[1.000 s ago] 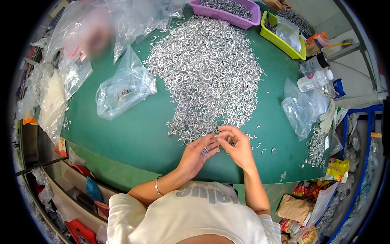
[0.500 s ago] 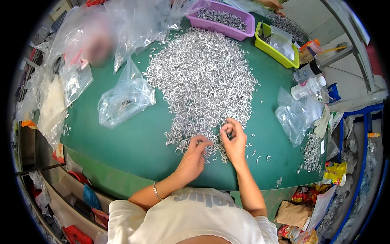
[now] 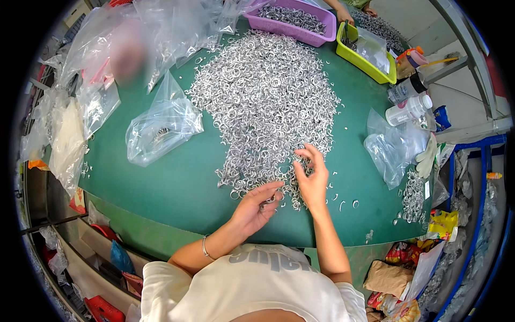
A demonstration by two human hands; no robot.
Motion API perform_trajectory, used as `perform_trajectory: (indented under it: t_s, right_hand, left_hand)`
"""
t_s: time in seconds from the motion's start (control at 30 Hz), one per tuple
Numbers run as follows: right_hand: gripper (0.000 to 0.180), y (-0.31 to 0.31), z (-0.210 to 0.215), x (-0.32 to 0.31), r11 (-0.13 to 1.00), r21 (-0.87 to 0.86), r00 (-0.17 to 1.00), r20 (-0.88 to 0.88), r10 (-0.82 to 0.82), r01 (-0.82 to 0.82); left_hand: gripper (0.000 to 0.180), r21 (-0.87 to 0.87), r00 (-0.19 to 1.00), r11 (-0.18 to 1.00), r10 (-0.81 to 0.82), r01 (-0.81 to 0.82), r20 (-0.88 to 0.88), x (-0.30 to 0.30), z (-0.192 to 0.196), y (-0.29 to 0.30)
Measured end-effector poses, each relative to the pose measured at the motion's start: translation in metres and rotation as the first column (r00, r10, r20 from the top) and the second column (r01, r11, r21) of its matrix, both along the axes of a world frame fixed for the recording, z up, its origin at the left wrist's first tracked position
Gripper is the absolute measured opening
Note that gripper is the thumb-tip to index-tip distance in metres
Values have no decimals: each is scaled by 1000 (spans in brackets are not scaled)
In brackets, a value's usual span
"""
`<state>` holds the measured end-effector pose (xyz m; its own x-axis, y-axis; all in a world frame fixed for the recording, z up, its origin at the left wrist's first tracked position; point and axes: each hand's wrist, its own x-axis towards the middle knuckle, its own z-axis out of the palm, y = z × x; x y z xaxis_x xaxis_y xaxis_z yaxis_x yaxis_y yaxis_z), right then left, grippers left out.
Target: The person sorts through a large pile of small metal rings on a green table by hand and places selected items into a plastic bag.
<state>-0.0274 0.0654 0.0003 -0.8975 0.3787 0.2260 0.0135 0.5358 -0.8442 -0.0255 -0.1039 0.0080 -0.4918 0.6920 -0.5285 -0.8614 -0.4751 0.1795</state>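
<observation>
A wide heap of small silvery metal rings (image 3: 263, 91) spreads over the green tabletop (image 3: 177, 188). At its near edge my left hand (image 3: 252, 209) is turned partly palm up, its fingers curled round a few metal rings. Just to the right, my right hand (image 3: 314, 180) hovers at the heap's lower right edge. Its thumb and fingers are apart, and I see nothing held between them. Several loose rings lie on the table right of this hand.
Left of the heap lies a clear plastic bag (image 3: 163, 131) with some rings inside. A purple basket (image 3: 287, 29) of rings and a yellow-green basket (image 3: 365, 61) stand at the back; another person's hand (image 3: 345, 16) is beside them. Bottles (image 3: 409, 110) and a smaller ring pile (image 3: 412, 198) are at right.
My left hand has rolled palm upward and now shows rings in its fingers. My right hand's thumb and fingers have spread. Another person's hand has come to the yellow-green basket.
</observation>
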Motion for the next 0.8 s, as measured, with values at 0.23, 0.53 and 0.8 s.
perform_trajectory:
  t_s: [0.23,0.53,0.8]
  right_hand:
    - [49,-5,-8,2,857,473,976,33,217,-207]
    - [46,-16,-1,-3,898,409,987,38,159,-161]
    - [35,-10,-5,-2,908,415,996,-38,78,-55]
  left_hand:
    - [23,-40,972,999,-24,15,-235,8,-18,-4]
    - [22,-268,946,963,-105,20,-307,6,1,4]
    - [24,-166,969,985,-90,51,-231,3,-2,-2]
